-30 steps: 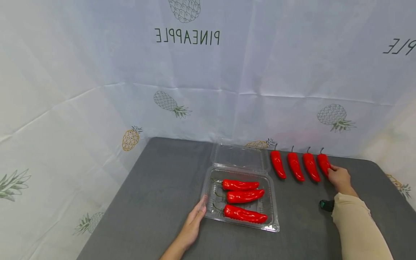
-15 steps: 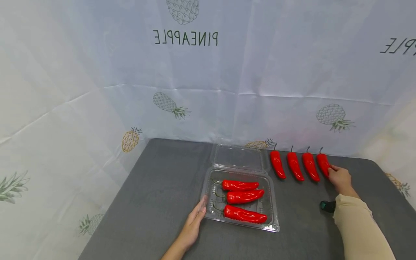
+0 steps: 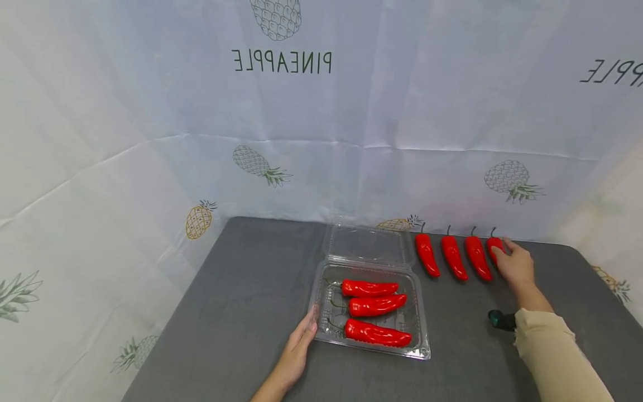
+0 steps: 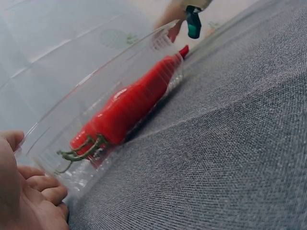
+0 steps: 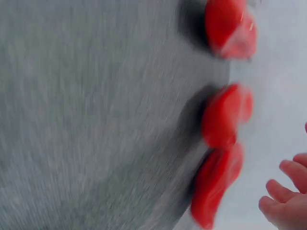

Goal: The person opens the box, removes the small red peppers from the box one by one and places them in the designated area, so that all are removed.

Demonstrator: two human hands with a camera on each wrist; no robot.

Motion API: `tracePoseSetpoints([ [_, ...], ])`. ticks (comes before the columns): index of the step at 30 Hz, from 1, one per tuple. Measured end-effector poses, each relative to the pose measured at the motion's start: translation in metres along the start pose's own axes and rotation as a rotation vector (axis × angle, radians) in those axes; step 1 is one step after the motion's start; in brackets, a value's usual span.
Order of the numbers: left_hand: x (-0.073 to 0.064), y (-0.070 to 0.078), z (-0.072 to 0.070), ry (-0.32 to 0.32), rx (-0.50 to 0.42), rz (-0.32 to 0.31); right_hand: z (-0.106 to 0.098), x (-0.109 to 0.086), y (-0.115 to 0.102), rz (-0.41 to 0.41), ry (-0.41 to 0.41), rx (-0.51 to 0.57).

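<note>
A hinged clear plastic container (image 3: 423,324) stands on the grey table, its lid (image 3: 369,243) folded back, with three glossy red peppers (image 3: 378,332) lying inside. My left hand (image 3: 295,352) grips the container's left side; the left wrist view has the thumb at the rim and the fingers against the outer wall. To the right, several more red peppers (image 3: 453,258) lie in a row, stems toward the backdrop. My right hand (image 3: 518,267) reaches over the rightmost pepper (image 3: 494,244), covering its lower part. In the right wrist view, the fingers (image 5: 295,175) are loosely spread, with nothing seen between them.
A white pineapple-print sheet (image 3: 427,111) hangs right behind the table (image 3: 241,290) and along its sides. A dark strapped device with a green end (image 3: 497,319) sticks out at my right wrist, low over the table. The container's lid reaches close to the back edge.
My right hand has shifted away from me along the rightmost pepper, from its lower end to nearer its stem. The left hand, container and other peppers stay put; the head view shifts slightly.
</note>
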State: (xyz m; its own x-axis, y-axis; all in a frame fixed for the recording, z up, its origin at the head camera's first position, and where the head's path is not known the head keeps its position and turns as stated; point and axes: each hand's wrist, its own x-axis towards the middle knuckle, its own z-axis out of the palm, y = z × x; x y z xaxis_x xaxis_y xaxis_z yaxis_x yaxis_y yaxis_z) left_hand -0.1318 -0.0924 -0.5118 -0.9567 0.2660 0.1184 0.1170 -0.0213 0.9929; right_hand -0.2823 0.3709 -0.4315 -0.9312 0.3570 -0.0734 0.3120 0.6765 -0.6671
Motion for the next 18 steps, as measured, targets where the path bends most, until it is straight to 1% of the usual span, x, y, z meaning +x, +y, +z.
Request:
tracePoseSetpoints([
  [2,0.0,0.0,0.0,0.001,0.013,0.009,0.004,-0.005,-0.007,-0.043,-0.012,-0.004],
  [6,0.001,0.0,0.0,0.005,0.03,0.013,0.01,-0.014,-0.017,-0.115,-0.063,0.022],
  [12,0.001,0.002,0.0,0.004,0.017,0.009,0.021,-0.024,-0.027,-0.223,-0.123,0.051],
  [16,0.0,0.003,0.001,0.008,0.005,-0.005,0.027,-0.03,-0.031,-0.259,-0.174,0.057],
  [18,0.0,0.003,0.001,0.009,-0.002,-0.004,0.029,-0.034,-0.034,-0.25,-0.211,0.076],
])
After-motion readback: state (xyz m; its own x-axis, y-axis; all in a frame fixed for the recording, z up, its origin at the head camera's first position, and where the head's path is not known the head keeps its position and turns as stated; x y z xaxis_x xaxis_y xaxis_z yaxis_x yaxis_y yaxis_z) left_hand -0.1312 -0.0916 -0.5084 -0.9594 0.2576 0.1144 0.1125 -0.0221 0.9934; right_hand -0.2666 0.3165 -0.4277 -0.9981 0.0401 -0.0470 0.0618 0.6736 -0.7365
